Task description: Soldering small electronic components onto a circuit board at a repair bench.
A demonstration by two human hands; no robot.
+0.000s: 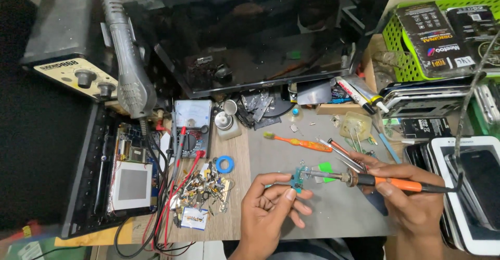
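Low in the frame, just right of centre, your left hand pinches a small teal circuit board between thumb and curled fingers, closed tight on its lower edge; the board stands roughly upright above the grey mat, a small, irregular piece with pale metal bits on its face. Your right hand is wrapped shut around the orange-and-black handle of one soldering iron, which lies nearly level and points left, its metal tip touching the board; its dark cable arcs up the right edge of the frame. Left of your hands, on the wooden bench, lies a loose heap of small electronic parts, too many and too small to count, with one blue tape ring just above it. At lower left an opened black case holds a circuit board with a square grey panel. Above the mat lie one orange toothbrush and one analogue multimeter with red and black leads. At the right edge, several phones and tablets are stacked; I cannot count them exactly. Farther up, at upper right, a green plastic basket holds dark flat packages, at least two. A dark monitor fills the top centre, and at upper left a hot-air station stands with two knobs, its grey handpiece hanging beside it.
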